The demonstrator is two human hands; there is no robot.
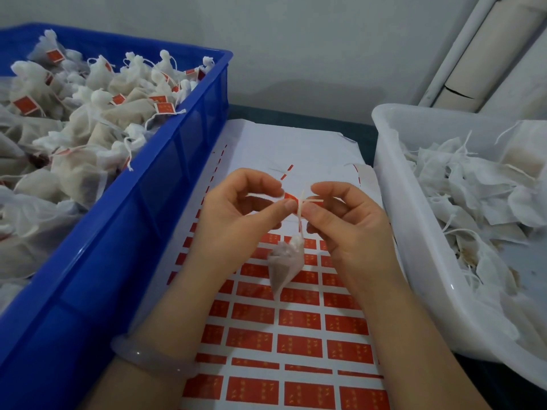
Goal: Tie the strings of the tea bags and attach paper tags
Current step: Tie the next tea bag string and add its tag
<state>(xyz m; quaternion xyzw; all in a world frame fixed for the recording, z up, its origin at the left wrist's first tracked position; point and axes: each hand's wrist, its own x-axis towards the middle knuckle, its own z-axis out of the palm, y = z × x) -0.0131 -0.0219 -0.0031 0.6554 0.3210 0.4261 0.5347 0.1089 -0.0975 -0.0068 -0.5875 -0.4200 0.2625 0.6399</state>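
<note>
Fingers (pixel 285 206) of the left hand (pixel 236 214) are pinched on a red paper tag (pixel 290 197), and the crossed strings (pixel 301 210) are pinched by the right hand (pixel 352 229). The tea bag (pixel 285 263) is dangled mid-scene over the tag sheet (pixel 299 344). Looks feather-light and floppy, so it's probably best held by the strings.

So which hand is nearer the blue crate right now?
Left. The left hand is on the blue crate side, apart from its wall, pinching the red tag. The right hand is farther over, by the white tub, pinching the string.
</note>
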